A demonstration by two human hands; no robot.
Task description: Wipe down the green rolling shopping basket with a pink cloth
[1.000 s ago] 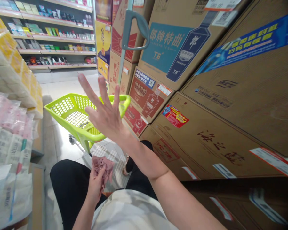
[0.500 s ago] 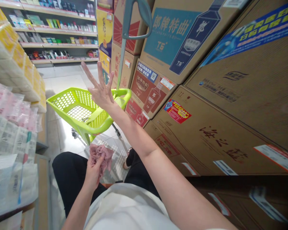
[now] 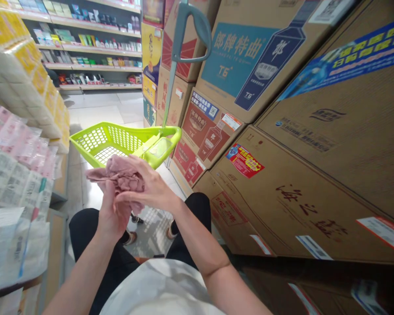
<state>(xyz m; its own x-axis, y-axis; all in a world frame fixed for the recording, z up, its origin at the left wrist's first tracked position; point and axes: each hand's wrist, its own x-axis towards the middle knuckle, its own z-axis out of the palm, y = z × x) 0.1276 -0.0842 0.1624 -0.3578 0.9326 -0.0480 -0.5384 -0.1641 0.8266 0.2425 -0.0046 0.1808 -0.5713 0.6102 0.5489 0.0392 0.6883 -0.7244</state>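
Note:
A crumpled dusty-pink cloth (image 3: 126,177) is bunched between my two hands, above my lap. My left hand (image 3: 113,214) grips it from below, thumb pressed against its near side. From the right, my right hand (image 3: 153,186) closes over the cloth, thumb along the near edge and fingers on top. Part of the fingers is hidden behind the folds. Just beyond the cloth stands a lime-green basket cart (image 3: 166,148), its near rim partly covered by my hands. A grey loop handle (image 3: 194,43) tops its upright pole.
Stacked cardboard cartons (image 3: 302,188) rise close on my right. Plastic-wrapped packs (image 3: 16,166) and yellow-and-white packages (image 3: 29,74) line the left. Shelves of small bottles and boxes (image 3: 95,43) cross the far end of the tiled aisle (image 3: 98,105).
My right hand has come down from above the basket, its spread fingers closing onto the cloth. The left hand has raised the cloth up and leftward.

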